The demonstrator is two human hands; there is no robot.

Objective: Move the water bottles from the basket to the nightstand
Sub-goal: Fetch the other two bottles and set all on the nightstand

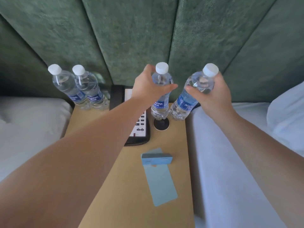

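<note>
Two clear water bottles with white caps and blue labels stand at the back left of the tan nightstand [131, 186], one [65, 86] beside the other [89, 88]. My left hand [148, 86] grips a third bottle [160, 102] by its upper body, its base near a round black grommet. My right hand [212, 94] holds a fourth bottle [184, 102], tilted, its base at the nightstand's back right edge. The basket is not in view.
A black telephone [139, 127] with white keypad lies mid-nightstand, partly under my left forearm. A round black grommet [161, 124] sits right of it. A blue card holder [156, 159] on a blue paper strip lies nearer. White beds flank both sides; a green padded headboard stands behind.
</note>
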